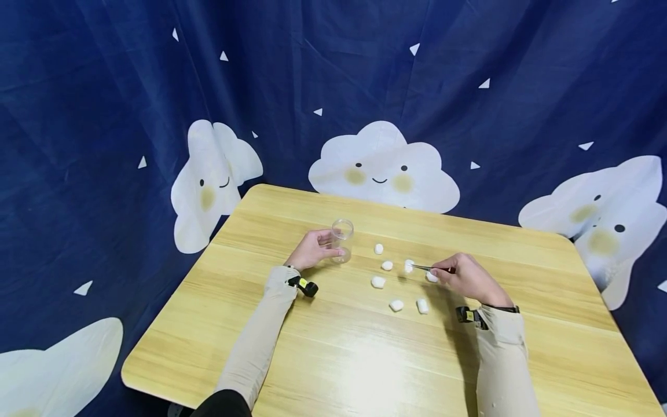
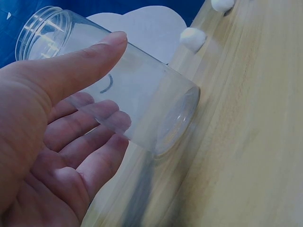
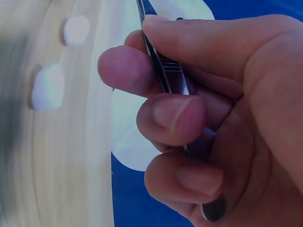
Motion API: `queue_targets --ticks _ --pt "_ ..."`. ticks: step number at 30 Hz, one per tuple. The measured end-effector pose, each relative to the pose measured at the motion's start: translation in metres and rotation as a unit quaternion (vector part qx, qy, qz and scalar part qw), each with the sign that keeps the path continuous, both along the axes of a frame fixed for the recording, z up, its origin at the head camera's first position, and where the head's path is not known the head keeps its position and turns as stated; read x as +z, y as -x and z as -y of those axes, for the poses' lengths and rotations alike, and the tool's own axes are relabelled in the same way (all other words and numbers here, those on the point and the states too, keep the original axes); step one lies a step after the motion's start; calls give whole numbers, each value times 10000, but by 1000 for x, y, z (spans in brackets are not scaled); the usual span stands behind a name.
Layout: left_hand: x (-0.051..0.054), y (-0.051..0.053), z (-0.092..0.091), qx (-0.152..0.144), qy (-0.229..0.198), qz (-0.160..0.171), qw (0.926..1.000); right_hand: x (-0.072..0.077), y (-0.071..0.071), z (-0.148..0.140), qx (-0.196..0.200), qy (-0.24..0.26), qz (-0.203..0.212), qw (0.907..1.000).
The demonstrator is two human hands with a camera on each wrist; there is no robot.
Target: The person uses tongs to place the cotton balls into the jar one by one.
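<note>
My left hand (image 1: 311, 250) holds a clear plastic jar (image 1: 342, 243), thumb on one side and curled fingers on the other. The jar has no lid on its threaded mouth; whether its base touches the table is hard to tell. In my right hand (image 1: 471, 279) is a pair of metal tweezers (image 3: 177, 78), pinched between thumb and fingers. The tweezers' tips meet a white cotton ball (image 1: 409, 266) in the head view, while the right wrist view cuts them off. Another cotton ball (image 1: 432, 277) lies just below the right fingertips.
Several more cotton balls lie scattered between and in front of the hands, among them one at the back (image 1: 378, 249) and one nearer me (image 1: 422, 306). The wooden table (image 1: 219, 324) has rounded corners. Behind it hangs a blue curtain (image 1: 365, 69) with cloud prints.
</note>
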State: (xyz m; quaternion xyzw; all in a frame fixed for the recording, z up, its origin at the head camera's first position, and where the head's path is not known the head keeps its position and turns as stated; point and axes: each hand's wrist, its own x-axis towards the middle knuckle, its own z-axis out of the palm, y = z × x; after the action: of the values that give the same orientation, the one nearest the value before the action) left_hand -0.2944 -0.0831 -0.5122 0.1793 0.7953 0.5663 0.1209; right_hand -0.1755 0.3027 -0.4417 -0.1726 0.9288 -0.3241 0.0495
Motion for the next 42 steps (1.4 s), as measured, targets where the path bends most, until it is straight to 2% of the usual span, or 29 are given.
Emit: queue_targets --ticks 17,23,30,42 --pt "0 1 1 -32 -22 -48 10000 20 11 13 13 -231 -226 9995" --pt "-1 0 1 16 42 -141 9999 27 15 18 179 -210 -432 9987" --pt "1 0 -1 11 54 -107 9999 35 21 23 250 -183 -505 9982" --pt "3 -2 -1 -63 -66 -71 9999 41 31 36 337 -216 -765 9963"
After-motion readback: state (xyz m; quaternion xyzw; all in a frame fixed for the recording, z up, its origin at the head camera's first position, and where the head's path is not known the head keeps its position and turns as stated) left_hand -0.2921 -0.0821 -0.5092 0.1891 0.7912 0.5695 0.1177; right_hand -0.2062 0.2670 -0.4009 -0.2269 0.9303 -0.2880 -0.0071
